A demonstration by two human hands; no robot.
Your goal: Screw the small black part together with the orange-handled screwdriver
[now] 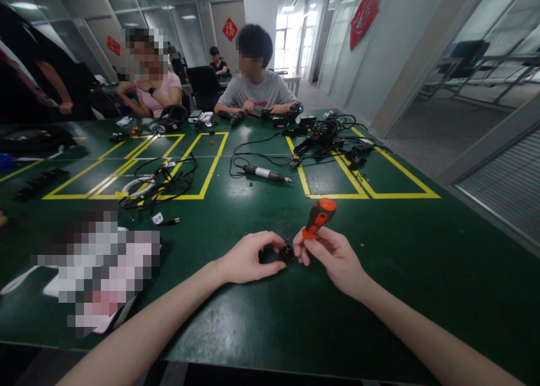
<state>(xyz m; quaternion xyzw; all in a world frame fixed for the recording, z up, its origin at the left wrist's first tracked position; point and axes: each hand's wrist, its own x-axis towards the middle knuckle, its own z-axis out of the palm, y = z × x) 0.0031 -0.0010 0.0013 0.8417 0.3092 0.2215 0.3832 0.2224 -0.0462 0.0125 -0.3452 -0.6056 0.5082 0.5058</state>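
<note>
Low over the green table, my left hand (255, 255) has its thumb and fingers curved around a small black round part (287, 252) with a ring-shaped top. That part rests on the tabletop between my hands; its exact kind is too small to make out. In my right hand (333, 256) is a screwdriver with an orange and black handle (319, 217), held near the lower end of the handle. The handle tilts up and to the right. My right fingers hide the shaft and tip, close beside the black part.
Ahead lies a silver and black electric screwdriver (266, 174) on a cord. Black cables (177, 178) lie left, and a cable tangle (324, 135) back right. Blurred flat items (113, 273) are at near left. Across the green table (236, 330) sits a person (259, 85) beside power tools.
</note>
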